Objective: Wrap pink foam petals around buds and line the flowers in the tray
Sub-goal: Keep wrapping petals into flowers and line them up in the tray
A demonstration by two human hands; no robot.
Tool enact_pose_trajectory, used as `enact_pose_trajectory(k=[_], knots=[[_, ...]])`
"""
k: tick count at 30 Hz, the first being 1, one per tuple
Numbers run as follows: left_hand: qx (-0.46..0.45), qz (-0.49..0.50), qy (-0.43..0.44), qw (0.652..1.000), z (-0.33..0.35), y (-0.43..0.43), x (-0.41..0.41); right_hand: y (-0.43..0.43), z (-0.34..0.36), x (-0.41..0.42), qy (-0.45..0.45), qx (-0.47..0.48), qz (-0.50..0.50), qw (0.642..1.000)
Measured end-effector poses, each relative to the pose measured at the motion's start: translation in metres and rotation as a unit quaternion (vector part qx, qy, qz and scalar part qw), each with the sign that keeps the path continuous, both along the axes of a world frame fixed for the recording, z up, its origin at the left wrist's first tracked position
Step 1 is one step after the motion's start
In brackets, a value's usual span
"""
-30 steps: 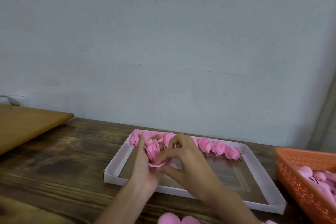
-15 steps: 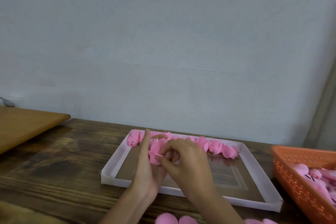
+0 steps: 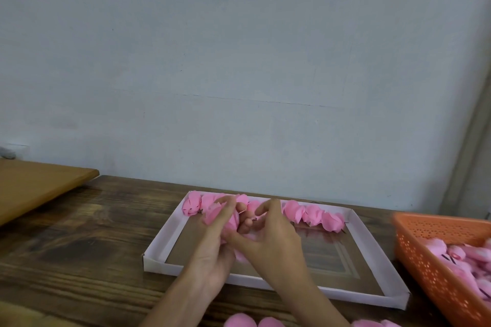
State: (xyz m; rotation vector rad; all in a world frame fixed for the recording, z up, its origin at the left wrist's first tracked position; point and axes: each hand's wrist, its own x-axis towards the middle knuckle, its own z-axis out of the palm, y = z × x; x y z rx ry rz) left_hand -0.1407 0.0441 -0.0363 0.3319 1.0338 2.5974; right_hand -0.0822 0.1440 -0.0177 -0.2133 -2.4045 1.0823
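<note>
The fingers of the left hand lie long against a pink foam flower and close round it from the left. The fingers of the right hand curl over it from the right, with the thumb reaching across to press on its lower side. Both hands hold this one flower between them, just above the middle of the frame's lower half, over the far left part of the tray.

The tray is shallow, with white walls and a brown floor. A row of flowers lies along its far wall, touching one another, running from its upper left corner almost to its upper right corner; the hands hide part of the row.

At the lower right stands an orange perforated basket holding more pink foam pieces. Loose pink petals lie at the bottom edge of the frame, near the wrists.

Everything rests on a dark wooden table. A lighter wooden board sits at the left edge, and a pale wall fills the upper frame.
</note>
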Motion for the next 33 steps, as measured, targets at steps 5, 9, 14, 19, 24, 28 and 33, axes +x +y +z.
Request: enact_pose_trajectory(k=[5,9,14,19,24,28,33], knots=[[0.056,0.035,-0.057,0.996,0.002,-0.003,-0.007,0.0,0.005,0.002,-0.051,-0.188,0.043,0.98],[0.114,0.025,-0.08,0.99,0.006,-0.006,-0.009,-0.002,0.009,0.004,-0.031,-0.339,0.085,0.937],[0.143,0.018,-0.072,0.987,0.007,-0.008,-0.009,-0.006,0.011,0.006,0.024,-0.378,0.09,0.921],[0.145,-0.01,-0.06,0.988,0.003,-0.009,-0.011,-0.014,0.013,0.01,0.06,-0.359,0.107,0.925],[0.143,-0.018,-0.04,0.989,-0.001,-0.009,-0.013,-0.016,0.015,0.012,0.08,-0.356,0.141,0.92],[0.146,-0.014,-0.017,0.989,-0.003,-0.008,-0.013,-0.017,0.013,0.011,0.094,-0.342,0.155,0.922],[0.161,-0.005,-0.018,0.987,-0.001,-0.009,-0.013,-0.02,0.009,0.007,0.12,-0.29,0.155,0.937]])
